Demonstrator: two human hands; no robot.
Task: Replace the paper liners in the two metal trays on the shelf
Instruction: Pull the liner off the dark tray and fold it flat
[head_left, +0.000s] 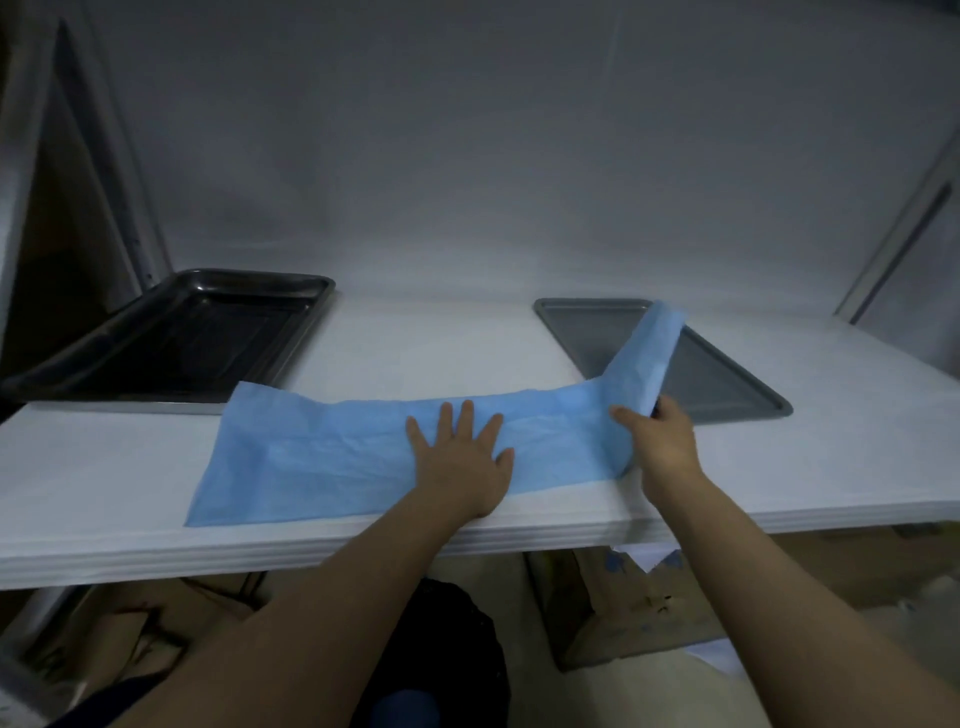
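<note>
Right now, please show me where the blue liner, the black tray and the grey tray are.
blue liner (322, 447): head view, on its flat left part.
black tray (208, 332): head view, on its bare floor.
grey tray (722, 379): head view, on its bare floor, right of the lifted liner end.

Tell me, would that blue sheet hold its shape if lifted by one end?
Probably not: the blue sheet folds over limply where the right hand pinches its end, so it seems floppy. Likely light and slippery: the left hand presses it flat against the shelf.
</note>
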